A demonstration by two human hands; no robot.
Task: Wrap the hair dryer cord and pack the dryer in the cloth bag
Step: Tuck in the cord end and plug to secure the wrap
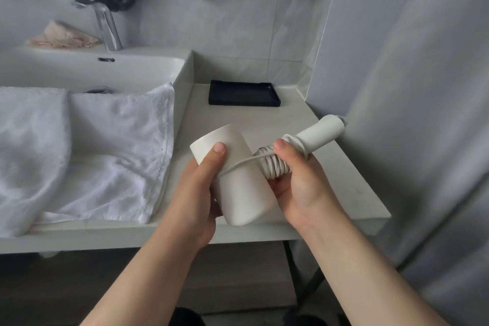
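**Winding step, near its end.** The cord [274, 165] lies in several tight turns round the handle [316, 132] of the hair dryer [239, 182], close to where the handle meets the barrel. One free strand runs from the coil across the barrel toward the left hand [201, 193]. We cannot see the plug, nor how much cord remains.

**Position.** We see the dryer held in the air over the front edge of the counter [264, 122], its handle pointing toward the counter's right edge. A black tray [243, 94] sits by the back edge.

**Hands.** Both forearms reach forward from below. The left hand's fingers curl round the barrel from beneath, thumb laid on top, with the strand passing under the thumb. The right hand [299, 180] clasps the coil, its thumb pressing the turns from above and its fingers wrapped beneath.

**Next move, as we judge it.** The loose strand must be tucked or wound on while the right hand keeps the coil from slackening. The dryer then goes left to the white cloth bag [105, 145], which lies rumpled across the sink [182, 71], beyond the counter's left edge; its mouth will need opening.
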